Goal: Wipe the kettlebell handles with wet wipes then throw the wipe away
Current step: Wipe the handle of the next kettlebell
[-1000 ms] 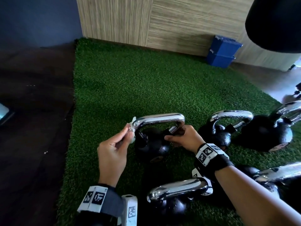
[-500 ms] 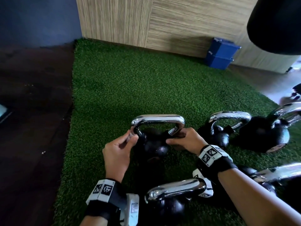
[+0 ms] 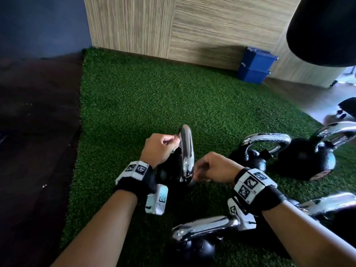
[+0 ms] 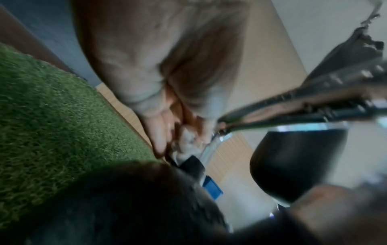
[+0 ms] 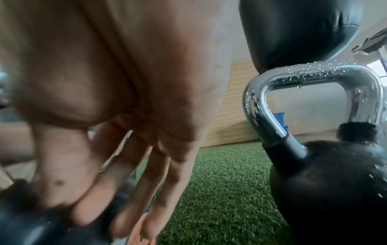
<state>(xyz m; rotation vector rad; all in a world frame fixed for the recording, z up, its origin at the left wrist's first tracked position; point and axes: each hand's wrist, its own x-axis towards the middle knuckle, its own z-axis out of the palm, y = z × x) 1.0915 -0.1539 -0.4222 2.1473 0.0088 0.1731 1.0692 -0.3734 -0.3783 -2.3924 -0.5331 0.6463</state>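
Note:
On the green turf (image 3: 154, 93) stands a black kettlebell (image 3: 167, 170) whose chrome handle (image 3: 186, 151) is turned edge-on to me. My left hand (image 3: 174, 140) is at the handle's far upper part. It pinches a crumpled white wet wipe (image 4: 186, 140) against the chrome handle (image 4: 211, 145). My right hand (image 3: 196, 174) holds the near end of the handle, with the thumb on one side and the fingers (image 5: 146, 182) on the other. The head view hides most of the wipe behind my left fingers.
Several more chrome-handled kettlebells stand close by: one at the front (image 3: 204, 227), two at the right (image 3: 267, 137) (image 3: 308, 160). The nearest right one has droplets on its handle (image 5: 314, 71). A blue box (image 3: 254, 64) sits by the wood wall. A black bag (image 3: 323, 29) hangs top right. Dark floor (image 3: 38, 132) borders the turf.
The kettlebell has been turned about a quarter turn, so its handle now shows edge-on. My left hand with the wipe has gone up to the handle's far top; my right hand stays on it.

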